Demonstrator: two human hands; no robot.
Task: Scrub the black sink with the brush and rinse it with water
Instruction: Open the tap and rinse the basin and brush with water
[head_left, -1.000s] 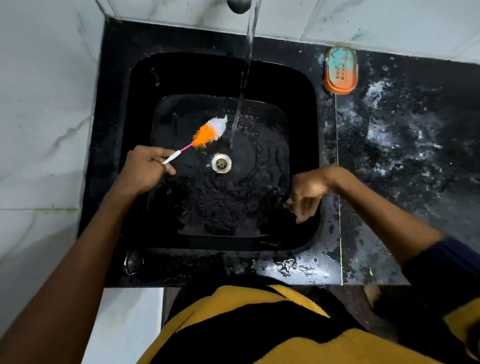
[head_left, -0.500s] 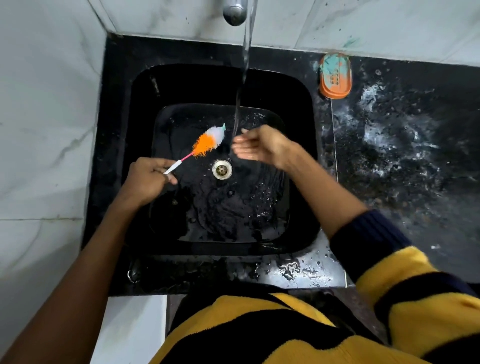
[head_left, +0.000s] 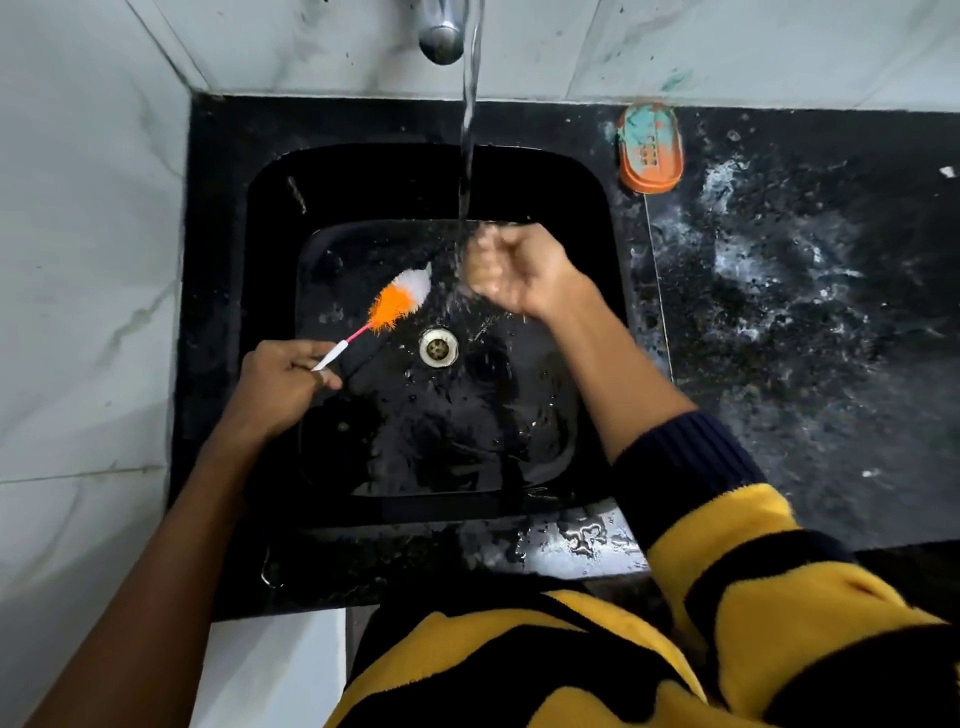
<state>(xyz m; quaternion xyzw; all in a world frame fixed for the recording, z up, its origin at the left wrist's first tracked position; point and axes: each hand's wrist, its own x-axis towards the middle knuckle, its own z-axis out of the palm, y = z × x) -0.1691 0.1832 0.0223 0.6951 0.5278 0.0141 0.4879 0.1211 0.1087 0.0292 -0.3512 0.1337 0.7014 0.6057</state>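
Holding the brush (head_left: 387, 314) by its thin white-and-pink handle, the left hand (head_left: 278, 384) has its fingers curled tight around the end of it. That brush is a skinny little thing: fluffy orange bristles that turn white at the tip, angled up over the basin of the black sink (head_left: 332, 171), head just left of the water stream (head_left: 469, 130) and up-left of the metal drain (head_left: 439, 348). Right hand (head_left: 519, 273) is balled into a fist right under the running water, gripping nothing I can see, with splashes coming off it. Tap (head_left: 440, 31) sits at the top. Sink is glossy and wet, droplets everywhere. An orange soap dish (head_left: 649, 150) smeared with teal rests on the speckled black surface (head_left: 805, 312) to the right.
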